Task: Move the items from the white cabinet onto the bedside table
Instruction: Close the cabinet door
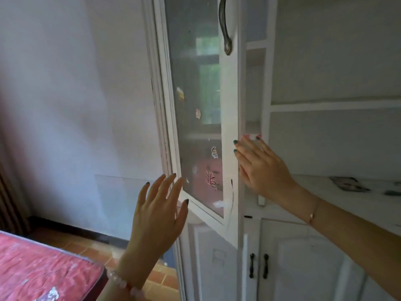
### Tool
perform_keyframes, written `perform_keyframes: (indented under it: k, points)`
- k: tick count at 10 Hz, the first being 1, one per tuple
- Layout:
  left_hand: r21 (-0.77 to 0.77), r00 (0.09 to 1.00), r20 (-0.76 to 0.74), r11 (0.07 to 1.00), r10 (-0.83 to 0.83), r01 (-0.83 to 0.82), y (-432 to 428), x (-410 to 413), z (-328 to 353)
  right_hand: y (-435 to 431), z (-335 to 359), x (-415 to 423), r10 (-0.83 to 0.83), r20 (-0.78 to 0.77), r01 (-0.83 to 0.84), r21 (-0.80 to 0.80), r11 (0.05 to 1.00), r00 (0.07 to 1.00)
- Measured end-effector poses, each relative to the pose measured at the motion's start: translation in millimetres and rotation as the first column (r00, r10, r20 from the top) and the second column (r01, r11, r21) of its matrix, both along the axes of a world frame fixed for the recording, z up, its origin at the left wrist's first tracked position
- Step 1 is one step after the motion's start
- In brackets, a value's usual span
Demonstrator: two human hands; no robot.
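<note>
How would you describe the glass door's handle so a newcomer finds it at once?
Start at the white cabinet and its open glass door with stickers. On the door's white frame, high above the right hand, hangs the handle. It is long, curved and dull metal, unlike the two short black handles on the lower doors.

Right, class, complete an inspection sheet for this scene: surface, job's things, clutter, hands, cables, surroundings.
Surface: cabinet ledge, white, worn.
Job's things: white cabinet with glass door swung open; no items seen on visible shelves; bedside table not in view.
Clutter: blurred flat items on the ledge; stickers on the glass.
Hands: right hand flat against the door's edge, fingers straight; left hand open near the door's lower corner, contact unclear.
Cables: nothing seen.
Surroundings: red bed cover, tiled floor, glass sheet leaning on the wall.
</note>
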State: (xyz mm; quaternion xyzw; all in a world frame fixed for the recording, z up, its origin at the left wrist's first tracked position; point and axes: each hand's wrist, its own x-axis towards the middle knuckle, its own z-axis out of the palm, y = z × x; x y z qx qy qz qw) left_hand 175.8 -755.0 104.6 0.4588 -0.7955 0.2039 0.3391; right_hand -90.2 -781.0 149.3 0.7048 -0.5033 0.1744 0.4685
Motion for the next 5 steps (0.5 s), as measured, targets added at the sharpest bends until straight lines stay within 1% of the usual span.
perform_keyframes:
  k: [1,2,3,4,5]
  points:
    - [0.003,1.000,0.010,1.000,-0.012,0.012,-2,-17,-7,-16,0,-25,-0.148,0.117,0.137,0.098,0.986,0.982]
    - [-0.002,1.000,0.018,1.000,-0.020,0.020,-6,-29,-11,-34,-2,-48,-0.271,0.166,0.220,0.271,0.937,0.948]
    - [-0.013,1.000,0.024,1.000,-0.018,0.018,-13,-35,-11,-46,-4,-60,-0.343,0.155,0.271,0.357,0.894,0.927]
    - [-0.039,0.999,0.021,0.999,-0.033,0.034,-21,-35,-12,-52,-10,-63,-0.296,0.222,0.216,0.326,0.920,0.929]
    - [-0.051,0.999,0.024,0.998,-0.031,0.033,-25,-38,-7,-47,-16,-58,-0.154,0.320,0.107,0.160,0.981,0.935]
